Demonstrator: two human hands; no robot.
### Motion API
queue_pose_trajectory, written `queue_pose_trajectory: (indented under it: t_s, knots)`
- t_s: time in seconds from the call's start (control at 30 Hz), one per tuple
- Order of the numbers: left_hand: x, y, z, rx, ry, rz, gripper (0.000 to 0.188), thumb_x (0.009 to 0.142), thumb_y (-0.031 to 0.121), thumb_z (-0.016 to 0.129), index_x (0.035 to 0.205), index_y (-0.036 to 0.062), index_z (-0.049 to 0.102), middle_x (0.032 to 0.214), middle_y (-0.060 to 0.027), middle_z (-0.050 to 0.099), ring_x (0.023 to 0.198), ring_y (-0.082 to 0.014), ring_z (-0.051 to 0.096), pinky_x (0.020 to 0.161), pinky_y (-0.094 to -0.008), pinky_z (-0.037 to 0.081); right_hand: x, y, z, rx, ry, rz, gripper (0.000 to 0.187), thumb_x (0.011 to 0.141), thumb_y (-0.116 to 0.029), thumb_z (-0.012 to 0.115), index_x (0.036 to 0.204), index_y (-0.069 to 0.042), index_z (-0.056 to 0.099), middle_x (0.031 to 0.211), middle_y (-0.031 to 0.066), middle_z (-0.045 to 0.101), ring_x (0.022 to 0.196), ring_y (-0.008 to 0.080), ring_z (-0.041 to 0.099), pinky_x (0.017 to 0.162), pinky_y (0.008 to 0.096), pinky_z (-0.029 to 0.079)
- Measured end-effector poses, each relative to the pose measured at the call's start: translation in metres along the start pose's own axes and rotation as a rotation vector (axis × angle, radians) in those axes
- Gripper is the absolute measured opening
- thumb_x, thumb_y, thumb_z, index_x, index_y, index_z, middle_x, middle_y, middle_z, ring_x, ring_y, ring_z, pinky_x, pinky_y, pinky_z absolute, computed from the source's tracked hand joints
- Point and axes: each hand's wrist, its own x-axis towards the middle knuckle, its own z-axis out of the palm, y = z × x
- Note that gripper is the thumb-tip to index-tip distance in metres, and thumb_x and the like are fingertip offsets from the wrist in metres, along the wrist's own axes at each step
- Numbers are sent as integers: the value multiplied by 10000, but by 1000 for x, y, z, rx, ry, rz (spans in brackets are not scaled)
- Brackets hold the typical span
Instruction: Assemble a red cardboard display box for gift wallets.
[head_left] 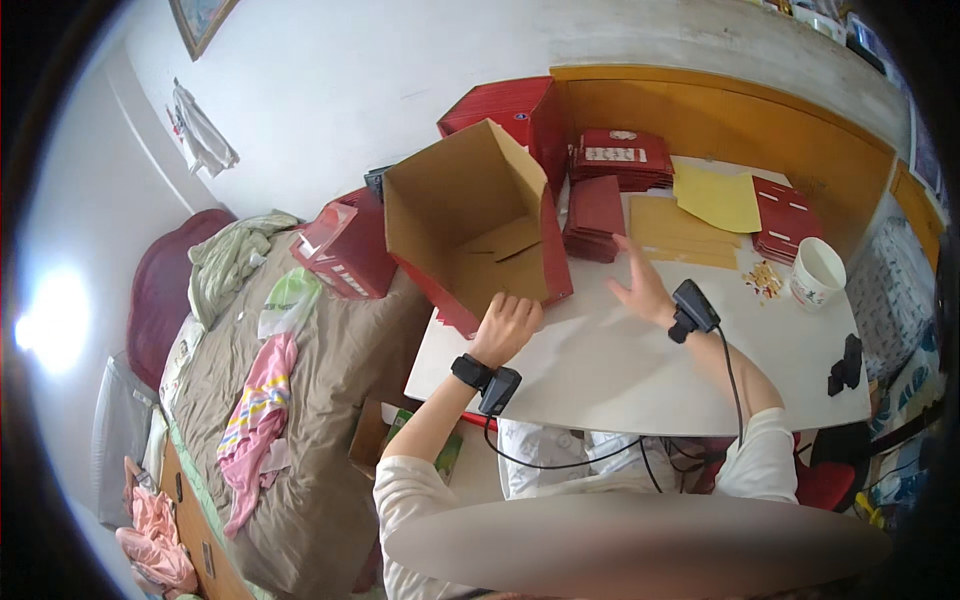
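Note:
A large open cardboard box (470, 225), red outside and plain brown inside, stands tilted on the left part of the white table, its mouth facing me. A brown flap or flat piece (517, 240) shows inside it. My left hand (507, 325) has its fingers curled over the box's near lower edge; the fingertips are partly hidden. To the right, my right hand (642, 287) is held above the table with fingers and thumb apart, holding nothing. Its fingertips are near a stack of dark red flat cards or envelopes (597, 212); I cannot tell whether they touch.
Behind lie more red stacks (622, 155), brown flat sheets (680, 228), a yellow sheet (722, 198) and another red stack (785, 220). A white cup (816, 272) stands right, beside small scattered bits (763, 282). A bed (330, 400) with clothes adjoins the table's left.

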Motion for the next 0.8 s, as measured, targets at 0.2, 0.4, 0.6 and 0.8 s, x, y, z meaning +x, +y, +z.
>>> queue_pose_trajectory:
  t_s: [0.2,0.4,0.6,0.8]
  knots:
    - [43,54,11,-461,-24,-21,223,743,116,610,948,40,567,851,-86,565,789,-260,565,696,-391,448,33,87,-47,-254,48,119,477,761,-113,633,1196,-1,474,1169,205,537,1090,372,504,937,420,407]
    - [86,99,63,-994,16,-197,259,769,108,588,1009,20,543,936,-165,564,921,-352,541,809,-428,440,103,165,-71,-422,149,125,371,783,-172,611,1111,-18,538,1095,171,579,1035,360,533,888,427,423]
    - [84,98,91,-1196,33,-377,345,780,81,593,1099,-8,498,1076,-195,548,1014,-372,521,878,-410,425,143,220,-27,-732,-4,58,511,746,-139,657,1222,-57,489,1228,117,521,1178,294,453,977,421,361]
    - [83,95,91,-1227,-37,-356,326,794,78,578,1100,-6,503,1105,-183,536,1041,-364,501,912,-422,394,166,257,21,-1007,41,-111,508,797,-133,570,1288,-69,451,1287,80,493,1224,252,420,1024,427,303]
